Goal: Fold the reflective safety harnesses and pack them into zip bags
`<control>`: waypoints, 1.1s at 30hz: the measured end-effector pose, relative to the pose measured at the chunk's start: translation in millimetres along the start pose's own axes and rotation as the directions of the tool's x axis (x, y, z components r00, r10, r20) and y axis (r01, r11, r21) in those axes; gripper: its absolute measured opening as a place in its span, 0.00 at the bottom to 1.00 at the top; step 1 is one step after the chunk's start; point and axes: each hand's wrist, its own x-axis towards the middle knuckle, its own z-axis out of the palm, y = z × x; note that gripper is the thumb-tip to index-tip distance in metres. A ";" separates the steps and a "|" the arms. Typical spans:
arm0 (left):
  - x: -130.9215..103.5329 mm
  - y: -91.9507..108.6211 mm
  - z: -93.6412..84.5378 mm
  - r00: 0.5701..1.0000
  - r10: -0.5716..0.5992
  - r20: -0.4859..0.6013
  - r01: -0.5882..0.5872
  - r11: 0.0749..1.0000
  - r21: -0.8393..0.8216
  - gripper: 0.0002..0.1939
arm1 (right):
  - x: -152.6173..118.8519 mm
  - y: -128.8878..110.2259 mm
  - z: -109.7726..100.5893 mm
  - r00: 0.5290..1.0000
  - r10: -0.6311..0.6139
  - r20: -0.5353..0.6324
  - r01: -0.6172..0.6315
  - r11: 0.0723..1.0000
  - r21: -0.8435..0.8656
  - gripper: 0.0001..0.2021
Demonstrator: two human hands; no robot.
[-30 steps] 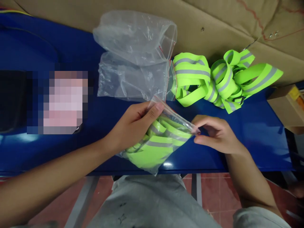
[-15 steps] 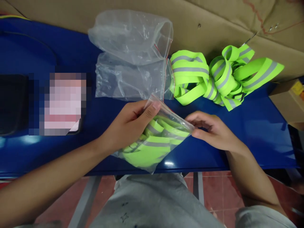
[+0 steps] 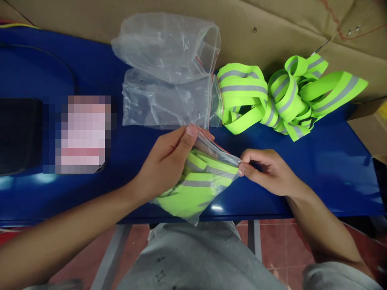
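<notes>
Between my hands is a clear zip bag [image 3: 198,183] with a folded neon-yellow reflective strap inside, its red-lined zip edge slanting down to the right. My left hand [image 3: 169,161] grips the bag's upper left corner, thumb on top of the plastic. At the right end of the zip edge, my right hand [image 3: 266,171] pinches the corner between thumb and forefinger. Behind the bag lie loose neon-yellow reflective straps [image 3: 242,82], coiled and tangled, with grey stripes. Two more clear zip bags [image 3: 169,98] rest flat to their left, one above the other.
The blue table [image 3: 326,173] has its front edge close to my body. A blurred-out phone-like item [image 3: 83,133] and a black object [image 3: 19,135] lie at left. A cardboard box [image 3: 369,129] stands at right, and brown sheeting [image 3: 272,28] runs along the back.
My right hand's thumb and forefinger have closed on the bag's right corner, which has shifted slightly left. My left thumb has moved a little up and left along the zip edge.
</notes>
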 end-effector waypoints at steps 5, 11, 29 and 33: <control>-2.9 -3.2 1.7 0.999 0.039 0.035 -0.041 0.996 0.073 0.20 | 0.8 1.0 3.6 0.999 0.022 -0.032 -0.021 1.000 0.020 0.08; -6.1 -2.4 2.4 0.997 0.005 0.080 -0.011 0.998 0.064 0.21 | -0.3 1.1 3.0 0.995 0.098 -0.012 -0.096 0.988 0.123 0.10; -8.2 -5.4 6.8 0.988 0.052 0.147 -0.067 0.993 0.097 0.23 | 1.5 -3.2 13.7 0.975 0.209 0.073 -0.221 0.918 0.329 0.10; -7.5 -7.1 8.8 0.987 0.061 0.148 -0.074 0.994 0.080 0.22 | 0.7 -6.1 14.4 0.973 0.218 0.078 -0.232 0.920 0.316 0.12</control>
